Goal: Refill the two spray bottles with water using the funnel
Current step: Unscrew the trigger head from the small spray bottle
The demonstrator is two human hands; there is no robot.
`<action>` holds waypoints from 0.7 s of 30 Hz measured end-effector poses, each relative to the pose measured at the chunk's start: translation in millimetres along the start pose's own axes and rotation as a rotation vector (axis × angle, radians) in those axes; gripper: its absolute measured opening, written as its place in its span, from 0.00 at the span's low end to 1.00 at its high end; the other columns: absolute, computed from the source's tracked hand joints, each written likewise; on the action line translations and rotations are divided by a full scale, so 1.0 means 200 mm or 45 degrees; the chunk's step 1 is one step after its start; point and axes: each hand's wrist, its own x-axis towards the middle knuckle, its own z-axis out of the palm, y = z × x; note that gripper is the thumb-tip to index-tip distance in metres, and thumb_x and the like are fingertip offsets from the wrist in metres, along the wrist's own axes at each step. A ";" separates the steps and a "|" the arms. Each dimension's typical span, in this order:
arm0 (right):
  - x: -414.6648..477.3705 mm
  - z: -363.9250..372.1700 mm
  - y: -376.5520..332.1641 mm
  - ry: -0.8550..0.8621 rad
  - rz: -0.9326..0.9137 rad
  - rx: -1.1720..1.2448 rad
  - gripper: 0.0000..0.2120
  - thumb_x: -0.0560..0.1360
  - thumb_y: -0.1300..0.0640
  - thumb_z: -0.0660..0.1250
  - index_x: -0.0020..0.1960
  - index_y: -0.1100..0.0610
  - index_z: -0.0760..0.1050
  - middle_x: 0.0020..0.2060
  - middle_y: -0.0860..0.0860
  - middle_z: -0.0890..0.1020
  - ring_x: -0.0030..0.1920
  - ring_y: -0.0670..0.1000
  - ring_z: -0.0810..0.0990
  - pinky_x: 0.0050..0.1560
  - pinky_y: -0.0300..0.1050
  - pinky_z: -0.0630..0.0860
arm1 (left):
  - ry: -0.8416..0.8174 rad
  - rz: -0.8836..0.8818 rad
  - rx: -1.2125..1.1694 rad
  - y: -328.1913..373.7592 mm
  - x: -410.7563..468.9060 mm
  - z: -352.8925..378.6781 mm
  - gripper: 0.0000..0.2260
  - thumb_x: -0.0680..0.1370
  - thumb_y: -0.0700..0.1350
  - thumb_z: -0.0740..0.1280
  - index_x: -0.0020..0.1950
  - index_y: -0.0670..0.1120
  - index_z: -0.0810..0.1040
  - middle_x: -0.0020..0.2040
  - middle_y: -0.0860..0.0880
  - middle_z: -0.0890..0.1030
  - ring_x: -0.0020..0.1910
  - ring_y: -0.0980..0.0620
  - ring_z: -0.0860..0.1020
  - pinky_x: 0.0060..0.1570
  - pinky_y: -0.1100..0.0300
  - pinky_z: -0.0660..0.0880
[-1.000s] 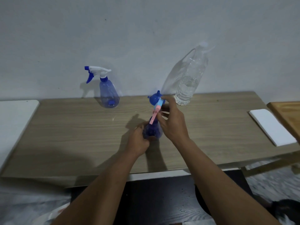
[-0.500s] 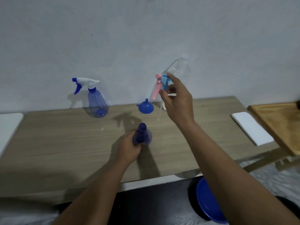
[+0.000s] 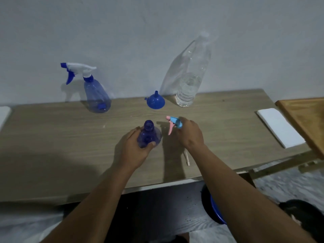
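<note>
Wooden table: left hand grips uncapped bottle (right hand holds sprayer).

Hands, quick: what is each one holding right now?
Left hand: grips the open dark blue spray bottle.
Right hand: grips the pink and light blue spray head.

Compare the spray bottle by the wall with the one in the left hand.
The wall bottle wears its white-and-blue trigger head; the held bottle has an open neck, its pink-and-blue trigger head gripped in the right hand. The wall bottle stands untouched; the held bottle is gripped by the left hand. The wall bottle is paler blue, the held bottle darker. Both are translucent blue, upright on the table.
</note>
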 end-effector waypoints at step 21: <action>0.13 0.01 -0.05 0.087 -0.147 0.101 0.20 0.79 0.50 0.66 0.68 0.57 0.75 0.62 0.56 0.80 0.61 0.56 0.80 0.57 0.50 0.77 | 0.118 -0.079 -0.256 0.00 -0.01 0.06 0.26 0.70 0.38 0.79 0.64 0.54 0.77 0.60 0.53 0.80 0.58 0.60 0.80 0.59 0.60 0.79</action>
